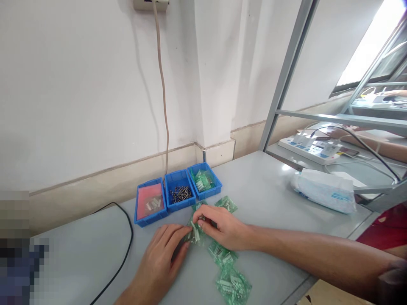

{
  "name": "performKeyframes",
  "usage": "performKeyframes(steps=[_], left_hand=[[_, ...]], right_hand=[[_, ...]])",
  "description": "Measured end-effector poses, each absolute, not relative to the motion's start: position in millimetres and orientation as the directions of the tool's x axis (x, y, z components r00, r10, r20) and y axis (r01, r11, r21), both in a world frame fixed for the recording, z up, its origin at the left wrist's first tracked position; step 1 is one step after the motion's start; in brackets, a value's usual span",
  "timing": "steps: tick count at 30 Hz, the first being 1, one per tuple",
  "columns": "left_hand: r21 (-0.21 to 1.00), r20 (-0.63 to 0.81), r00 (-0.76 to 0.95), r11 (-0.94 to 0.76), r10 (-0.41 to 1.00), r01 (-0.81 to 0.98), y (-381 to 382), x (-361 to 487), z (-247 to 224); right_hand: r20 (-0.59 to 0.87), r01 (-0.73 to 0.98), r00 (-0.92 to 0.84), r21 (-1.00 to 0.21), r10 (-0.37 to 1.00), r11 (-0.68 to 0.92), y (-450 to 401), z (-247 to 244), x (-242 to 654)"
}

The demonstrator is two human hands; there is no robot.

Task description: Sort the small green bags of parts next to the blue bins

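The left hand (167, 250) is coming up from the bottom of the view, its back facing up and its fingers pointing right, with thumb and forefinger pinching the left side of a green bag (197, 234) of small parts. The right hand (225, 226) is reaching in from the right along a low, nearly level forearm, its fingers curling and its thumb and forefinger drawing close together over the same bag; whether they are gripping it, I cannot tell. The bag is lying on the gray counter (254, 190) between the two hands, just in front of the middle bin (180, 190), which is holding screws (181, 194). The left bin (150, 202), with a pink sheet (149, 195), and the right bin (204, 180), with green packets (203, 180), are standing on either side of it, their raised walls bordering the space beyond the hands. A far bag (226, 203) is lying just beyond the right hand, while a middle bag (222, 254) and a near bag (233, 286) are lying on its near side. Gray surface is stretching leftward to a curving black cord (131, 237), and rightward from the bins to a soft pack (324, 190) by the metal frame (286, 63). The counter's near edge is running beneath the right forearm.
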State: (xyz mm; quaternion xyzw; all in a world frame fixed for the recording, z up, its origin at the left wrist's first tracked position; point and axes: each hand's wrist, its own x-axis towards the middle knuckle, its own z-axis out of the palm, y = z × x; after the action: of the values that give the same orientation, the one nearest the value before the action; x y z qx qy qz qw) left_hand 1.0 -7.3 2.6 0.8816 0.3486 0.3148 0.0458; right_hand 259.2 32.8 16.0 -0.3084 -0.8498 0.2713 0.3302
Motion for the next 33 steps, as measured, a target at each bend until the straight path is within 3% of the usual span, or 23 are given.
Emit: performKeyframes(steps=[33], left_hand=[[0.329,0.478,0.583,-0.749,0.657,0.575,-7.7,1.9,3.6]], right_hand=[[0.421,0.3,-0.602,-0.669,0.679,0.681,34.2,16.2,257.3]])
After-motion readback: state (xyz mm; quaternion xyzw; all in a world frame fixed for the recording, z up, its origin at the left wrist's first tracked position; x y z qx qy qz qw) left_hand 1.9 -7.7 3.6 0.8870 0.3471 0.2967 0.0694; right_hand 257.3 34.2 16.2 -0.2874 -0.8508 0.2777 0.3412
